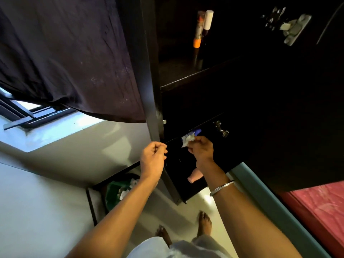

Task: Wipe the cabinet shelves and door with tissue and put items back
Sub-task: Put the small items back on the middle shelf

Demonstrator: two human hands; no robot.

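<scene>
Dim, near-black cabinet interior; daylight from window at left; wide-angle edge distortion.

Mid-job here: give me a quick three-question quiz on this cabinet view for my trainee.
1. True or false: the right hand holds the tissue.
2. Which hand wears the bangle? A left, B right.
3. Fill in: the green bin stands on the ____.

Key: 1 true. 2 B. 3 floor.
</scene>
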